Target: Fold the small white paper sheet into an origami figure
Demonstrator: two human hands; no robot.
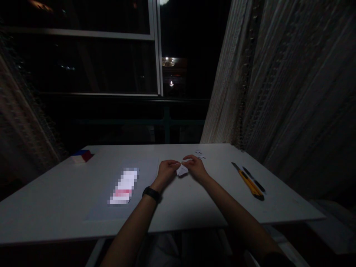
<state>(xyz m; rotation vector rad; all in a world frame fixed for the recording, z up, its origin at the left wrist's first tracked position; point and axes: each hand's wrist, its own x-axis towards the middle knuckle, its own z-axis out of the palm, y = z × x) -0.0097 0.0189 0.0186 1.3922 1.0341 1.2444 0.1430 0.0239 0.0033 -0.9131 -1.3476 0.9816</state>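
Between my two hands is a small folded piece of white paper [182, 171], just above or on the table. My left hand [167, 171], below a black wristband, pinches the paper's left upper edge with thumb and finger. On the other side my right hand [195, 167] grips the paper's upper right with its thumb and a bent index finger. Several small paper pieces with dark marks [198, 152] lie beyond my right hand. The dim light hides the finer folds.
A lit phone [124, 186] rests on a white sheet [96, 211] at the left. Farther left stands a colored puzzle cube [81, 156]. A yellow utility knife [249, 182] and a black pen [254, 179] lie at the right of the white table [194, 218]. Curtains and a window stand behind.
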